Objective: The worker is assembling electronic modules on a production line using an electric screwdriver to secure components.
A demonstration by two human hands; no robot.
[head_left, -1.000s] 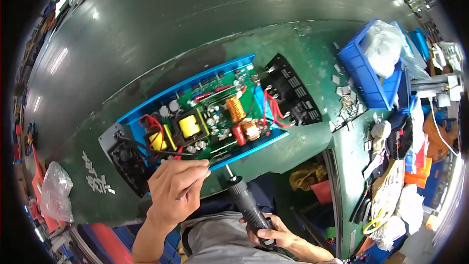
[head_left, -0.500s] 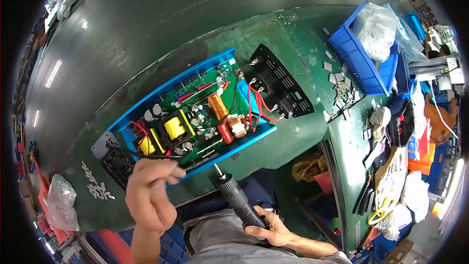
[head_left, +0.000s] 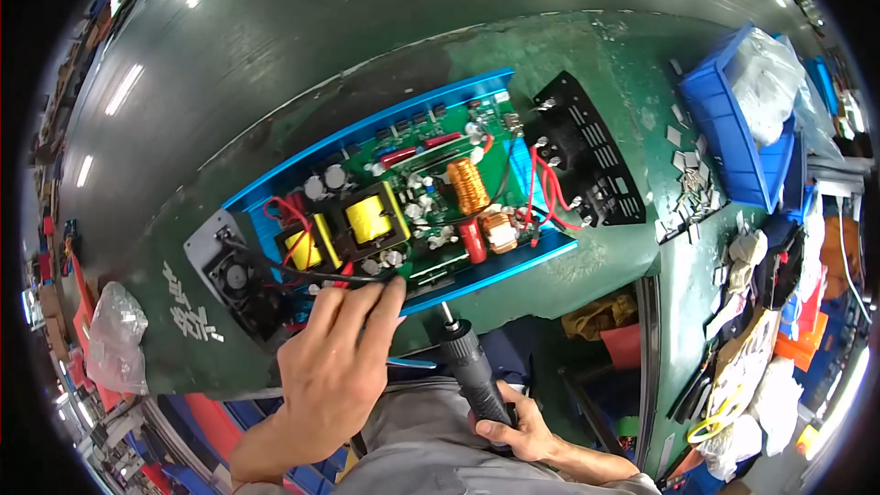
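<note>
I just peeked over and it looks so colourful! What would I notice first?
First, the green circuit board with yellow blocks and a copper coil, lying in a long blue case mid-table. The left hand touches its near edge; the right hand holds a black screwdriver below. A blue bin sits at right.

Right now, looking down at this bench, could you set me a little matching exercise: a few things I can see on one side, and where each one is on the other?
Things:
1. left hand
2. right hand
3. blue bin
4. black vented panel

Places:
A. far right of the bench, holding clear plastic bags
B. fingertips at the near edge of the circuit board
C. wrapped around the handle of a black electric screwdriver
D. lying just past the right end of the blue case, joined by red wires

Pairs: 1-B, 2-C, 3-A, 4-D
</note>
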